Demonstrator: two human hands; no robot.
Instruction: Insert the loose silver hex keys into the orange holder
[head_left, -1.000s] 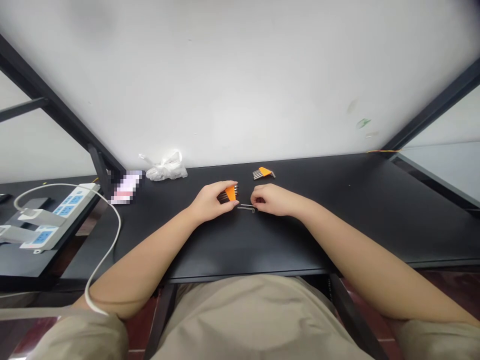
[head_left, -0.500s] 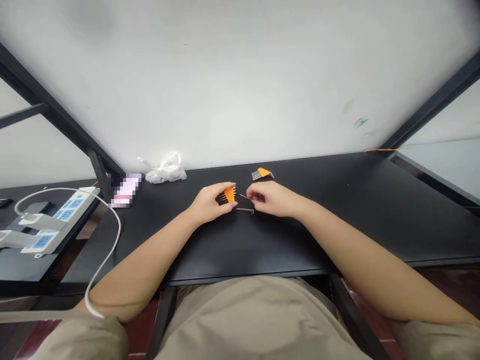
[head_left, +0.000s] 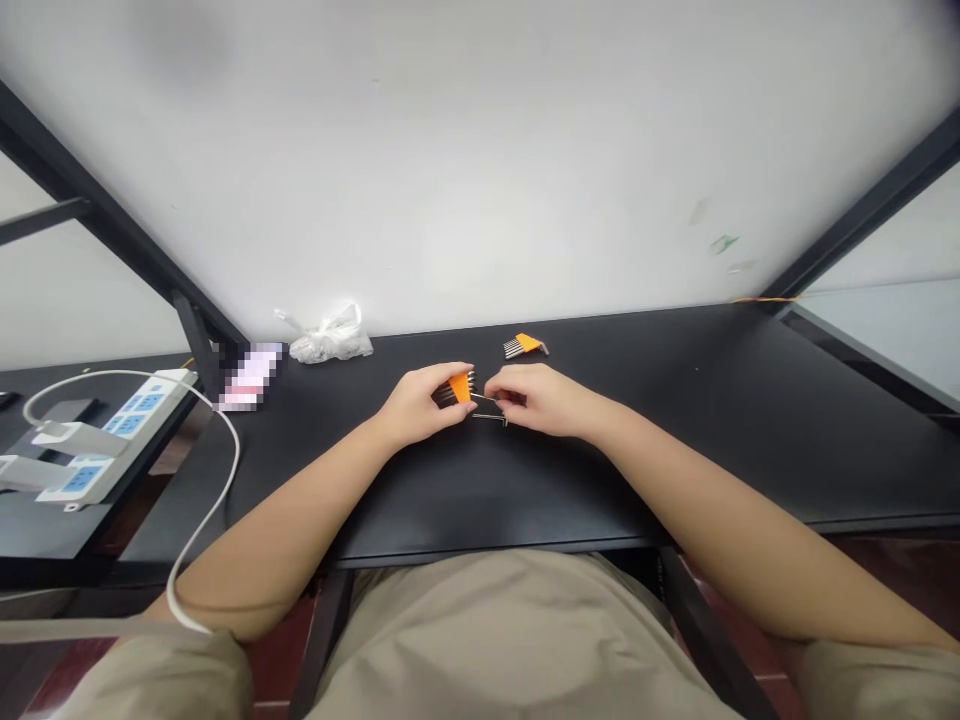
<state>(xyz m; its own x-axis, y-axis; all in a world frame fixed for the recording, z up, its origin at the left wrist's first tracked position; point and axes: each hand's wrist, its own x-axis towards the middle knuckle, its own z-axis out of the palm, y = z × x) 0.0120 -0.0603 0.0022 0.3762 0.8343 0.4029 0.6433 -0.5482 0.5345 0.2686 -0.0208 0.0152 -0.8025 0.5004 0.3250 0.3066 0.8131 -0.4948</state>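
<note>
Between thumb and fingers, my left hand (head_left: 420, 406) grips an orange hex key holder (head_left: 460, 388) with several dark metal keys through it. My right hand (head_left: 531, 398) pinches a thin hex key (head_left: 484, 398), whose tip reaches the right edge of the holder; whether it sits in a hole is too small to tell. Loose L-shaped hex keys (head_left: 491, 417) lie on the table just below the fingertips. Farther back rests a second orange holder (head_left: 529, 343) filled with several hex keys.
On the black table (head_left: 465, 500), a clear plastic bag with a white cable (head_left: 331, 337) lies by the wall. A pixelated pale object (head_left: 253, 378) is at the left. A white power strip (head_left: 124, 430) and its cable (head_left: 238, 450) run beside my left arm.
My right hand has moved slightly left, bringing its hex key up to the orange holder. My left hand keeps its grip in nearly the same place.
</note>
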